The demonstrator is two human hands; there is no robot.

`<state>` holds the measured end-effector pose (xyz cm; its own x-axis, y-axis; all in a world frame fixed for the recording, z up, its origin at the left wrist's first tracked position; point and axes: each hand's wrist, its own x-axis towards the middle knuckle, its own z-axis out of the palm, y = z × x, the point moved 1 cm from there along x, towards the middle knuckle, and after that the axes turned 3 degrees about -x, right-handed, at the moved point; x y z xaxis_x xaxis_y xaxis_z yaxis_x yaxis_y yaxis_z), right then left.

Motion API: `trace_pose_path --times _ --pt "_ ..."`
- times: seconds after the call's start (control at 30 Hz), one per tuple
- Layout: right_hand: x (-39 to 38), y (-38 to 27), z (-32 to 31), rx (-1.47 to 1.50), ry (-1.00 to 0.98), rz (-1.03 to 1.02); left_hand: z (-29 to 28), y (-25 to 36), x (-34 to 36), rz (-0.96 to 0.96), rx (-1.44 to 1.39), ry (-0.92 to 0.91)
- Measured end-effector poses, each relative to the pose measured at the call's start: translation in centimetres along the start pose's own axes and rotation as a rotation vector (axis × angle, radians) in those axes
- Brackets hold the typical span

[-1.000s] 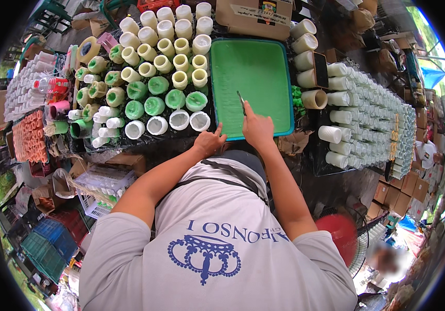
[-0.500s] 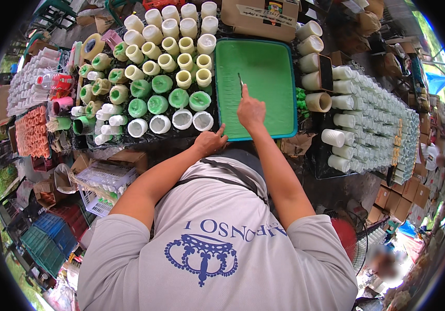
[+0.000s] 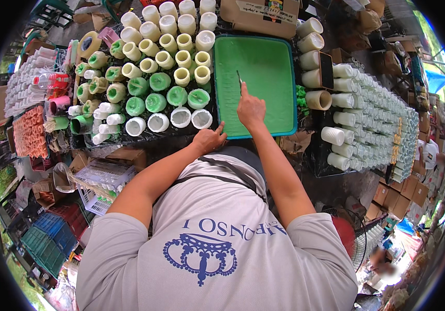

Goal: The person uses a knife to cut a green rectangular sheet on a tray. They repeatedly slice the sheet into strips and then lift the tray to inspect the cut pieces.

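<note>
A shallow tray with a teal rim stands in front of me. A smooth green layer, which looks like wax, fills it. My right hand is closed around a thin knife, index finger stretched along it. The blade points away from me, at the green surface; whether its tip is in the layer, I cannot tell. Short parallel marks run down the layer's left part. At the tray's near left corner my left hand rests with fingers extended, a fingertip at the rim, and holds nothing.
Rows of cream and green hollow candles crowd the table left of the tray. A cardboard box lies behind it. To the right are a dark phone-like slab and many white cylinders. A white crate stands lower left.
The view has shifted slightly. Both hands and the knife stay in nearly the same place over the tray, with only a very small movement of the blade.
</note>
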<state>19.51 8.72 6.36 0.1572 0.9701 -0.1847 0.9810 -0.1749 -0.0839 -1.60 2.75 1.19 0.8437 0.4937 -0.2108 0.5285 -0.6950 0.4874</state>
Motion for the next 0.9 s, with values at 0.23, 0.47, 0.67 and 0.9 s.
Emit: trace_pose_path --times 0.23,0.47,0.67,0.9 --pt "0.4 -0.1 -0.2 -0.065 -0.023 -0.044 0.3 -0.1 -0.1 0.008 0.033 0.004" --pt "0.6 0.0 0.1 -0.137 -0.034 -0.054 -0.1 0.1 -0.1 0.012 0.044 0.012" --pt "-1.9 -0.1 0.4 -0.160 -0.001 -0.081 -0.2 0.3 -0.3 -0.002 0.047 0.007" --pt "-5.3 0.5 1.3 -0.121 0.096 -0.110 -0.1 0.5 -0.2 -0.009 0.059 0.030"
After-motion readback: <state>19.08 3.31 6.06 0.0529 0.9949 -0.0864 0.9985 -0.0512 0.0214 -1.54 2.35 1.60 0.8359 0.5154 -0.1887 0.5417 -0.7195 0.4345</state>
